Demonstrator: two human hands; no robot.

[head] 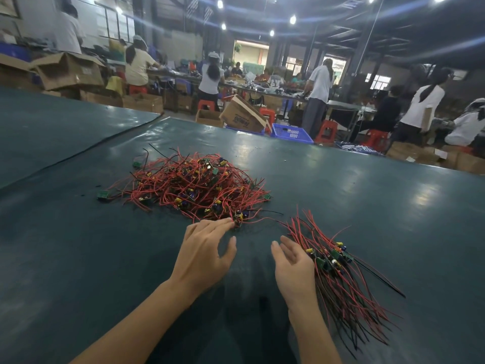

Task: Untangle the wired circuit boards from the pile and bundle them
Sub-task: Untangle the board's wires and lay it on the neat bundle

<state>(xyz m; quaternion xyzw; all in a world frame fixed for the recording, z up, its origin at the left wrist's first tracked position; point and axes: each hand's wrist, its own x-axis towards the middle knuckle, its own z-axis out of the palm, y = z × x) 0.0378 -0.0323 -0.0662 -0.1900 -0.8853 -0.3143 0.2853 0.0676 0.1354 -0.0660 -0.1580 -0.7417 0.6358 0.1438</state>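
Green mat [367,195] wide around pile [194,185], bundle [338,271].

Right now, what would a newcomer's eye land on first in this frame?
The tangled pile of red-wired circuit boards sits mid-table on the green table. Nearer and to its right lies a sorted bundle beside the right hand; the left hand touches the pile's near edge.

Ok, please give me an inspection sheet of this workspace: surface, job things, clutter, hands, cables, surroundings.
Surface: dark green table cover, glossy.
Job's things: tangled pile of wired boards; sorted bundle at right.
Clutter: stray board left of pile.
Grippers: left hand open, fingertips touching pile edge; right hand open, against bundle.
Cables: red and black wires only.
Surroundings: workers, cardboard boxes, blue crate, red stools.
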